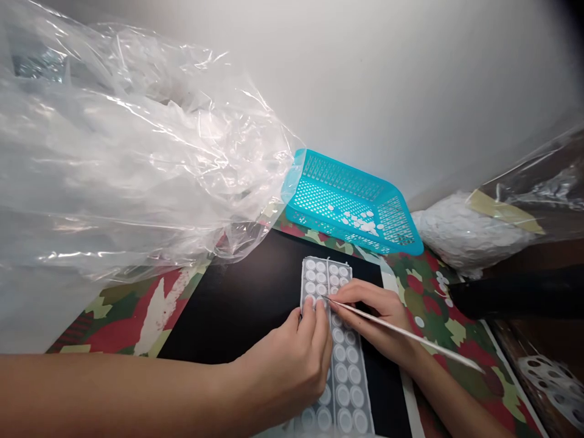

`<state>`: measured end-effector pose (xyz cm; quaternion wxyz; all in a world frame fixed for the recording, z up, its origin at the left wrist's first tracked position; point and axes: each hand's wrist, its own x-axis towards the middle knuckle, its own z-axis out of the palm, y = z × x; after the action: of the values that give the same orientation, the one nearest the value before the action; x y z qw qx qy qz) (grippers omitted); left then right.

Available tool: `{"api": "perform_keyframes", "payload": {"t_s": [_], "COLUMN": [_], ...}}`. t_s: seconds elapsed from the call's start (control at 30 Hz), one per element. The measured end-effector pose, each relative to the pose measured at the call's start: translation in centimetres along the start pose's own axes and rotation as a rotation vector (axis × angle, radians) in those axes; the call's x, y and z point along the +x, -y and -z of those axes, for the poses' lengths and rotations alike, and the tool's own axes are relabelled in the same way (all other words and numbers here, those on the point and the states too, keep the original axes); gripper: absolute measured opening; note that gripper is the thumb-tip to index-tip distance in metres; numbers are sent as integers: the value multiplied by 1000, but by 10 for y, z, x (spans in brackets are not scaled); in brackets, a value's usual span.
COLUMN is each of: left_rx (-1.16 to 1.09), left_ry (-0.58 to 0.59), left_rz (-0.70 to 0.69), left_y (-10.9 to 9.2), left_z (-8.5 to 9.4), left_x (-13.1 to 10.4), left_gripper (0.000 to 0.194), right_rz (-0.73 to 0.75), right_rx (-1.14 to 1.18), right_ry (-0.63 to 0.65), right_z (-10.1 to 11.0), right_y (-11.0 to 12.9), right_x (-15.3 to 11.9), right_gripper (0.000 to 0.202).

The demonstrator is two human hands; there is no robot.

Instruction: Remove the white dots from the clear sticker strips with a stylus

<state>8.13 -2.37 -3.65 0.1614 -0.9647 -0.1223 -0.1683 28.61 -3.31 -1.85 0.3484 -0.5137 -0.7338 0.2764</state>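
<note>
A long pale strip (340,371) with paired rows of round white discs lies lengthwise on a black board (255,292). My left hand (296,353) rests over the strip's left side, its bent fingertips together on one of the upper discs. Whatever those fingertips pinch, if anything, is hidden. In my right hand (378,310) is a thin white stick (410,334) with a dark pointed tip, held like a pen. That tip touches or nearly touches the strip near its middle line, close to my left fingertips.
A blue plastic basket (342,188) holding small white discs stands behind the board. Clear plastic bags (150,152) bulge at left. Another bag of white pieces (474,231) sits at right, near loose discs (419,322) on the patterned cloth (469,359). A pale wall (387,79) rises behind.
</note>
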Motion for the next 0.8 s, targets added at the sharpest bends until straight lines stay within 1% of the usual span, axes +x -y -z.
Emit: {"api": "perform_keyframes", "payload": {"t_s": [0.13,0.33,0.4,0.5,0.63,0.73,0.8], "left_rx": [-9,-19,-20,-23,-26,-16,-9], "left_ry": [-6,2,0,-4,1,5,7], "left_rz": [-13,-32,-33,-31,-33,-35,-36], "left_y": [3,3,3,4,5,5,5], "left_z": [1,4,3,3,4,5,5], "left_x": [1,2,2,3,2,2,2], "left_gripper": [43,43,43,43,45,44,44], "right_rz": [5,-85,-91,-21,148,242,276], "right_rx": [-2,50,51,0,-99,-170,-211], "right_ry": [5,63,71,73,74,36,8], "right_z": [1,3,4,4,3,-1,-4], "right_y": [0,-1,-1,2,6,6,5], "right_x": [-1,5,7,8,5,3,3], "right_gripper": [11,7,6,9,16,18,19]}}
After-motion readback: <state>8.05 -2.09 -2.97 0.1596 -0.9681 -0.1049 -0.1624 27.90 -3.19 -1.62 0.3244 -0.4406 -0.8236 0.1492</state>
